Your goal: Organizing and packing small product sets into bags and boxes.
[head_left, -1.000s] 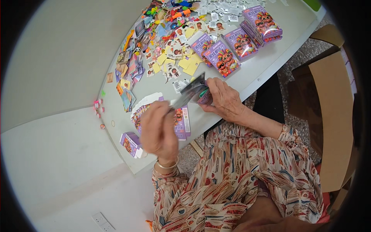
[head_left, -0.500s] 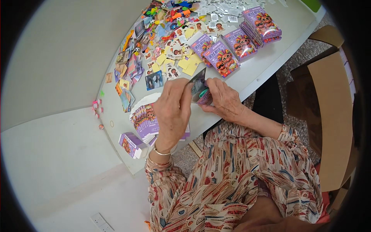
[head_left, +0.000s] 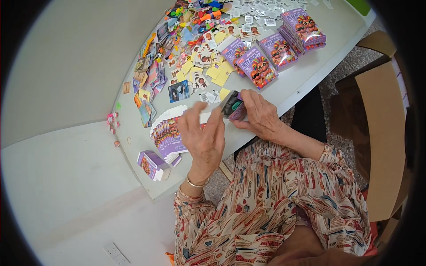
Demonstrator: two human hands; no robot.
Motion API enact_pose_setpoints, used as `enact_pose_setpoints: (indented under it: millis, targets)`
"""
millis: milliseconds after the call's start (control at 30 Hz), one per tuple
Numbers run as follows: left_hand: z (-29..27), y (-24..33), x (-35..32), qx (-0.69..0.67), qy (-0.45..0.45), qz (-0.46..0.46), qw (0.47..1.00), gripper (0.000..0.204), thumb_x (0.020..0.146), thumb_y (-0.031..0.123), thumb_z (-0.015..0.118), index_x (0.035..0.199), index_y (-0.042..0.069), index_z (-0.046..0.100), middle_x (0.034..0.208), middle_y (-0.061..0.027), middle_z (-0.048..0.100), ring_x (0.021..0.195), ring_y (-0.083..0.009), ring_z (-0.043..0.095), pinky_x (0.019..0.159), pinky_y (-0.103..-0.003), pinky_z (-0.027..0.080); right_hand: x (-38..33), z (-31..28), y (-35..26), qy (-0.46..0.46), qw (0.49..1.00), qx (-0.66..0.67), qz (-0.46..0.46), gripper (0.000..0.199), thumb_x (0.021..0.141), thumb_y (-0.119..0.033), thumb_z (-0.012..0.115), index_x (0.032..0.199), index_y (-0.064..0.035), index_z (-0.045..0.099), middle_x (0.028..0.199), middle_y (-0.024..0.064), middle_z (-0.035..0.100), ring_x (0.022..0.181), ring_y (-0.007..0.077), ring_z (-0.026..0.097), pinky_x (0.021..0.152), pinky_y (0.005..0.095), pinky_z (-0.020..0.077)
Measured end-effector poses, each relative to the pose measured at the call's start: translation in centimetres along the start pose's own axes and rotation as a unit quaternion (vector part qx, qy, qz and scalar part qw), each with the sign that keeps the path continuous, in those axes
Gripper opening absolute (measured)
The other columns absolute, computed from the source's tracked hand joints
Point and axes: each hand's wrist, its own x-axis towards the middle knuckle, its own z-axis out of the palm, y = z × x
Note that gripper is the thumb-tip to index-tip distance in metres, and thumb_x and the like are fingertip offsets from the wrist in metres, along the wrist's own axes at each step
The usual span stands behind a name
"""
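Note:
My right hand grips a small purple box, its open end tilted up toward the left. Inside the opening show a dark picture card and something green. Just left of the box is my left hand, its fingers apart and partly blurred, with no item visible in them. One of its fingers comes close to the box's edge; whether it touches, I cannot tell. Beneath and behind that hand lies a fanned stack of flat purple cartons.
Filled purple boxes stand at the back right. Loose picture cards, yellow slips, small colourful toys and white packets cover the far table. One folded-up carton sits front left. A cardboard box stands right.
The picture card, held upright by my left hand before, now sits lower in the box opening. My left hand has let go and drawn slightly down, fingers spreading. My right hand stays nearly still.

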Motion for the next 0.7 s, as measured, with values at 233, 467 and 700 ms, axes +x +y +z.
enact_pose_setpoints:
  millis: [233,467,700]
  targets:
    - [2.1,-1.0,0.2,-0.115,-0.055,-0.003,0.992,0.029,0.069,-0.006,0.067,0.097,0.003,0.065,0.108,-0.0140,0.055,0.096,-0.0316,0.052,0.077,-0.039,0.045,0.1,0.1,-0.3,-0.013,1.000,0.003,0.002,0.095,0.058,-0.022,0.084,0.131,0.0017,0.028,0.107,0.0179,0.051,0.093,0.0328,0.057,0.072,0.0376,0.0515]
    - [1.7,-1.4,1.3,-0.161,-0.149,-0.033,0.975,0.024,0.073,-0.002,0.066,0.096,0.000,0.065,0.109,-0.0144,0.055,0.093,-0.0312,0.056,0.074,-0.039,0.049,0.5,-0.4,-0.5,-0.047,0.999,0.003,0.005,0.094,0.057,-0.021,0.084,0.131,0.0013,0.030,0.106,0.0175,0.051,0.092,0.0324,0.058,0.071,0.0367,0.0516]
    - [3.9,-10.9,7.0,-0.239,-0.061,-0.232,0.941,0.015,0.086,0.012,0.062,0.091,-0.001,0.067,0.083,-0.0134,0.067,0.067,-0.0224,0.061,0.064,-0.031,0.050,0.1,-0.3,0.0,-0.030,0.999,-0.025,-0.010,0.091,0.060,-0.026,0.083,0.129,0.0015,0.031,0.108,0.0167,0.050,0.087,0.0316,0.059,0.067,0.0347,0.0517]
